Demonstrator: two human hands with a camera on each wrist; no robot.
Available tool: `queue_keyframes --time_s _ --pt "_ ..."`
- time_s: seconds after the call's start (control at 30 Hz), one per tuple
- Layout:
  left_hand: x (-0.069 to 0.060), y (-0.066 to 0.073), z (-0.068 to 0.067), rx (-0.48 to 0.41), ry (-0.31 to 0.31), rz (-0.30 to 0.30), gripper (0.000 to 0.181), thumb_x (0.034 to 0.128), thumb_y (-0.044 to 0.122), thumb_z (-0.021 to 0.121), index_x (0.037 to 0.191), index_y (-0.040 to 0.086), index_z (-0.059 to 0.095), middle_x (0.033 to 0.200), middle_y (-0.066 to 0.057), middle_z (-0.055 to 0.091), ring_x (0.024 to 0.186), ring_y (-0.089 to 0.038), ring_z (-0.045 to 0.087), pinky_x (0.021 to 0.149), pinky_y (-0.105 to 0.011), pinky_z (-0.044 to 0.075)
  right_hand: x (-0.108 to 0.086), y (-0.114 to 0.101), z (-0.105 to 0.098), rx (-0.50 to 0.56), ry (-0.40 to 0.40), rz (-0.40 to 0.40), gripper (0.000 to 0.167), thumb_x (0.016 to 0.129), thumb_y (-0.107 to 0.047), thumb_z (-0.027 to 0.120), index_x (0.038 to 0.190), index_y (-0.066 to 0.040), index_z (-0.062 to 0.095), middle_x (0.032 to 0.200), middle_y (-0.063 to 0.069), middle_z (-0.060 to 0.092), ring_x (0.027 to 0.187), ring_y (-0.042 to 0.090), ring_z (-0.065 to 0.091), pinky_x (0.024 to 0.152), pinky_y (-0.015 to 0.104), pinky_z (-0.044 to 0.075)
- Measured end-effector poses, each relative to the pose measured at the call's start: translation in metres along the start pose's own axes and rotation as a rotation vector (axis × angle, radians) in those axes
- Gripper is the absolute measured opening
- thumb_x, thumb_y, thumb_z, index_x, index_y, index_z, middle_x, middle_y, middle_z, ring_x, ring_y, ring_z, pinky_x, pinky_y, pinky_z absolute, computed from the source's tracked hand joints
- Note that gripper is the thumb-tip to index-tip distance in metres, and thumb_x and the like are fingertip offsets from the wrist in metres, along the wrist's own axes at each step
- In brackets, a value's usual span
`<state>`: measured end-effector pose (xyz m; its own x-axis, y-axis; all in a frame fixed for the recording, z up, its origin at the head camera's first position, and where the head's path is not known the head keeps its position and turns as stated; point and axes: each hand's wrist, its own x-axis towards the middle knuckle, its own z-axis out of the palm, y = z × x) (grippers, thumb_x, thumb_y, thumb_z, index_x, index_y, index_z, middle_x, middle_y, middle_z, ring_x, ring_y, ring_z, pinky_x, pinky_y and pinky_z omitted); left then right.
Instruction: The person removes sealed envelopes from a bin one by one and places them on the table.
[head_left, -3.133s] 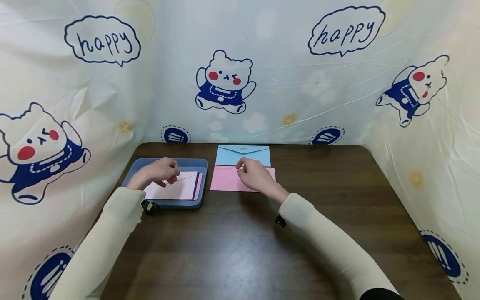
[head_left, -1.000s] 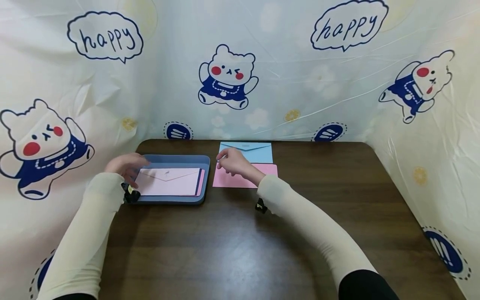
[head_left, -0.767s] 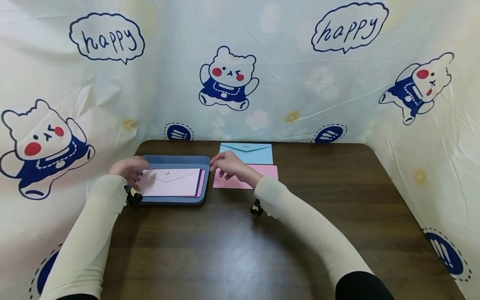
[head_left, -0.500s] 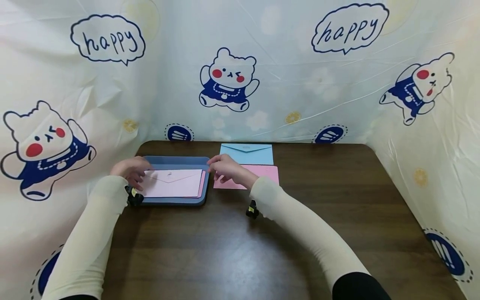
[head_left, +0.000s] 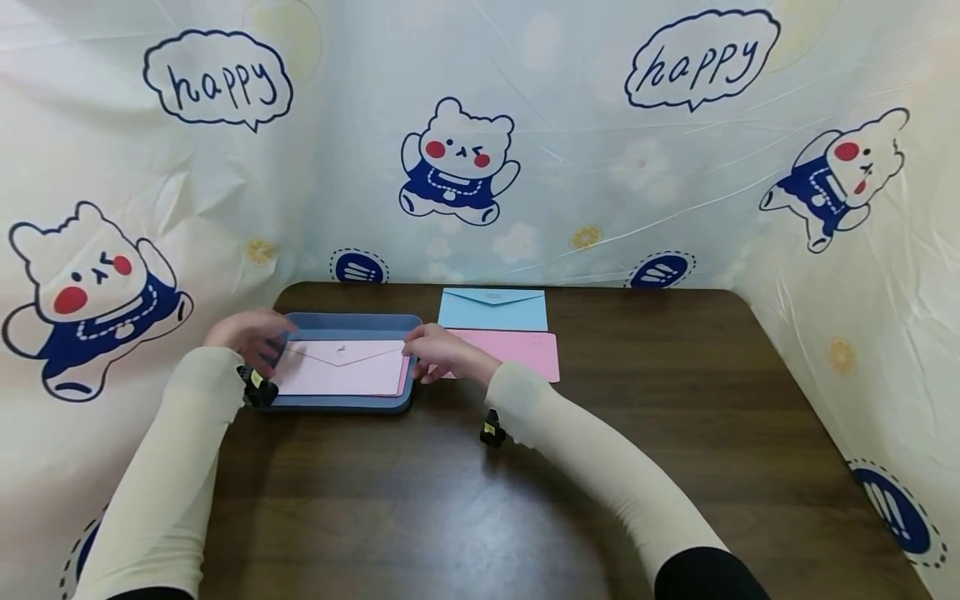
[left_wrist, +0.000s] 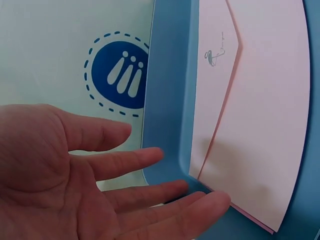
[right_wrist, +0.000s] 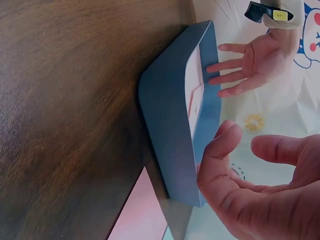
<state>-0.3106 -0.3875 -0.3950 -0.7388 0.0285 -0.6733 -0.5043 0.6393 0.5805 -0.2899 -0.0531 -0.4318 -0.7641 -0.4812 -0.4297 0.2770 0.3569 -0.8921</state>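
Note:
A pale pink envelope (head_left: 345,377) lies flap side up in a blue tray (head_left: 352,324), on top of a deeper pink one (head_left: 406,377) that shows as a strip at the right. My left hand (head_left: 243,337) spreads its fingers at the tray's left end; in the left wrist view its fingertips (left_wrist: 217,202) are beside the envelope's corner, contact unclear. My right hand (head_left: 450,352) is at the tray's right rim with fingers loosely bent. In the right wrist view its thumb (right_wrist: 275,149) and index finger stand apart with nothing between them.
Right of the tray, a pink envelope (head_left: 517,354) lies flat on the brown table (head_left: 480,483), partly behind my right hand. A light blue envelope (head_left: 492,311) adjoins it at the table's back edge. A printed curtain (head_left: 570,150) hangs around the table.
My left hand has moved from above the tray to its left end, my right hand leftward to its right rim. The top envelope has shifted slightly right, covering a dark blue edge.

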Motion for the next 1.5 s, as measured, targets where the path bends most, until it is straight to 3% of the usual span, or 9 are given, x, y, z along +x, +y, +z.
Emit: queue_keyframes --time_s 0.2,0.37,0.53,0.73,0.87,1.0,1.27,1.4,1.5 --pt "0.003 0.0 0.0 0.006 0.011 -0.028 0.074 0.1133 0.025 0.035 0.158 -0.014 -0.009 0.155 -0.05 0.012 0.137 -0.063 0.037 0.093 -0.052 0.058 0.0 0.001 0.011 0.035 0.001 -0.008 0.059 0.107 -0.013 0.061 0.157 0.003 0.033 0.132 0.031 0.059 0.078 0.03 0.07 0.06 0.032 0.059" --pt "0.004 0.002 0.001 0.024 0.02 -0.04 0.074 0.113 0.026 0.036 0.158 -0.017 -0.003 0.153 -0.05 0.017 0.127 -0.059 0.05 0.088 -0.049 0.06 0.001 0.002 0.021 0.059 -0.008 0.014 0.072 0.107 -0.014 0.061 0.164 0.001 0.021 0.134 0.027 0.057 0.091 0.036 0.074 0.076 0.043 0.062" --pt "0.004 0.002 -0.001 -0.02 -0.011 -0.056 0.076 0.1126 0.026 0.037 0.157 -0.016 -0.007 0.153 -0.053 0.014 0.118 -0.058 0.058 0.084 -0.046 0.062 0.003 0.002 0.027 0.088 -0.022 0.03 0.071 0.107 -0.014 0.061 0.164 0.0 0.021 0.136 0.026 0.058 0.084 0.03 0.074 0.086 0.05 0.059" --pt "0.007 0.002 -0.001 -0.039 -0.017 -0.074 0.077 0.1126 0.026 0.039 0.158 -0.015 -0.009 0.152 -0.053 0.015 0.1 -0.05 0.069 0.08 -0.044 0.063 0.006 0.004 0.032 0.113 -0.02 0.029 0.073 0.107 -0.014 0.061 0.166 -0.002 0.019 0.138 0.025 0.058 0.08 0.027 0.073 0.075 0.045 0.062" --pt "0.009 0.0 0.0 -0.046 -0.01 -0.092 0.078 0.1126 0.026 0.039 0.158 -0.014 -0.009 0.152 -0.052 0.018 0.096 -0.048 0.071 0.08 -0.044 0.062 0.008 0.006 0.034 0.12 -0.016 0.037 0.075 0.106 -0.013 0.062 0.166 -0.002 0.019 0.141 0.023 0.056 0.081 0.028 0.072 0.067 0.042 0.062" --pt "0.01 -0.001 0.0 -0.047 -0.006 -0.096 0.077 0.1128 0.026 0.039 0.158 -0.014 -0.009 0.152 -0.052 0.019 0.103 -0.051 0.068 0.081 -0.044 0.062 0.009 0.006 0.034 0.118 -0.02 0.049 0.074 0.106 -0.013 0.062 0.166 -0.003 0.02 0.139 0.024 0.055 0.081 0.029 0.072 0.067 0.043 0.063" --pt "0.008 0.0 -0.001 -0.018 -0.04 -0.048 0.075 0.1133 0.025 0.037 0.158 -0.014 -0.009 0.153 -0.052 0.016 0.126 -0.06 0.051 0.081 -0.043 0.062 0.012 0.006 0.031 0.086 -0.068 0.064 0.073 0.107 -0.013 0.061 0.166 -0.004 0.019 0.131 0.026 0.056 0.077 0.027 0.069 0.069 0.043 0.063" --pt "0.008 -0.001 0.001 -0.031 -0.016 -0.062 0.076 0.1131 0.026 0.038 0.158 -0.014 -0.008 0.152 -0.052 0.018 0.11 -0.052 0.065 0.079 -0.042 0.063 0.013 0.006 0.031 0.084 -0.077 0.071 0.074 0.107 -0.013 0.061 0.167 -0.005 0.018 0.134 0.027 0.054 0.078 0.027 0.07 0.061 0.038 0.062" --pt "0.009 -0.003 0.004 -0.043 0.011 -0.076 0.077 0.1126 0.026 0.04 0.159 -0.014 -0.006 0.15 -0.052 0.021 0.088 -0.043 0.074 0.077 -0.042 0.063 0.013 0.008 0.032 0.083 -0.075 0.077 0.075 0.106 -0.013 0.062 0.167 -0.006 0.018 0.14 0.026 0.051 0.079 0.028 0.071 0.058 0.036 0.061"
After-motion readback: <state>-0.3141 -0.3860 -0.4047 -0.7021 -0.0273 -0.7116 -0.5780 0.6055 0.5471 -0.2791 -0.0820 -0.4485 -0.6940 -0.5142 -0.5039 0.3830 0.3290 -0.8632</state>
